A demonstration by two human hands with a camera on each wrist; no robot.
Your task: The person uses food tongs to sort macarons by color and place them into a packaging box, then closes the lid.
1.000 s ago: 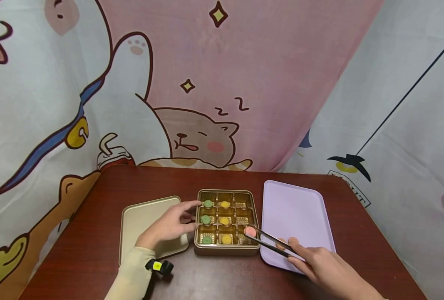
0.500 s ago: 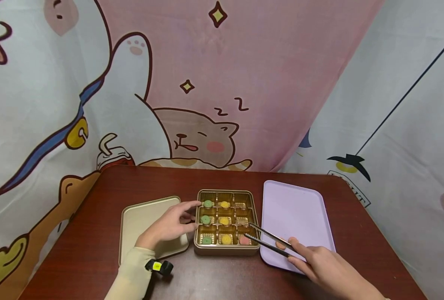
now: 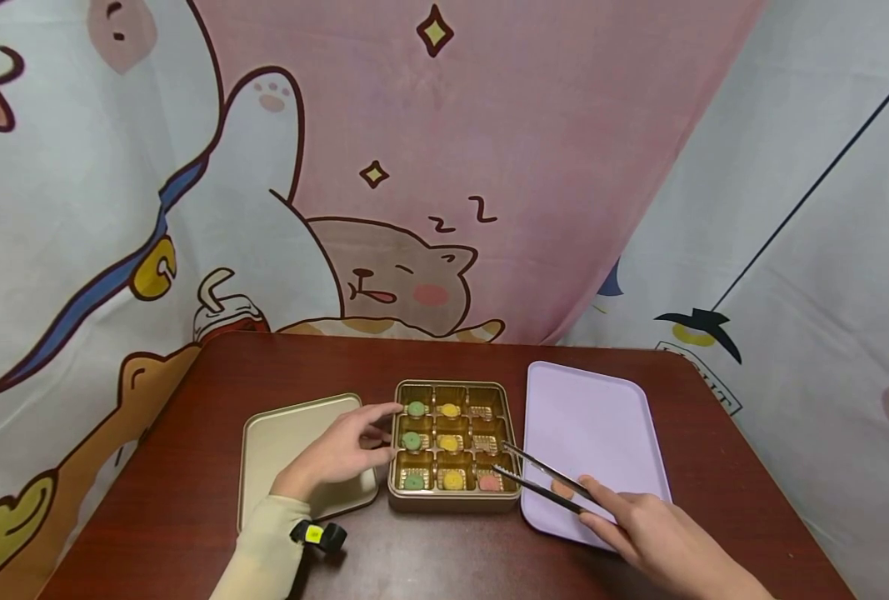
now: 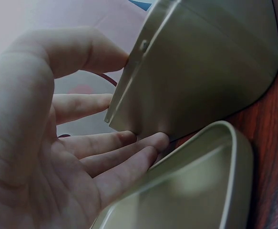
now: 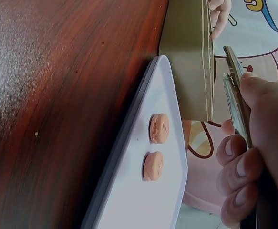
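Over on the table (image 3: 474, 546), the lid (image 3: 275, 442) lies at nine o'clock from the tin (image 3: 455, 502), the tray (image 3: 586, 425), bearing two macarons (image 5: 159, 128), at three, the cloth (image 3: 549, 167) behind at twelve. Inside, seven macarons (image 3: 450, 442) run clockwise from five to twelve, one central.

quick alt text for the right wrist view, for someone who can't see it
A right hand holds metal tongs, tips apart. Two pink macarons lie on a pale purple tray beside a gold tin, on a dark reddish table; a left hand is at the tin's far side.

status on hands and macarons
Left hand touching tin, right hand holding parted tongs. Pink macaron in near-right compartment, two macarons on tray. No obstruction seen.
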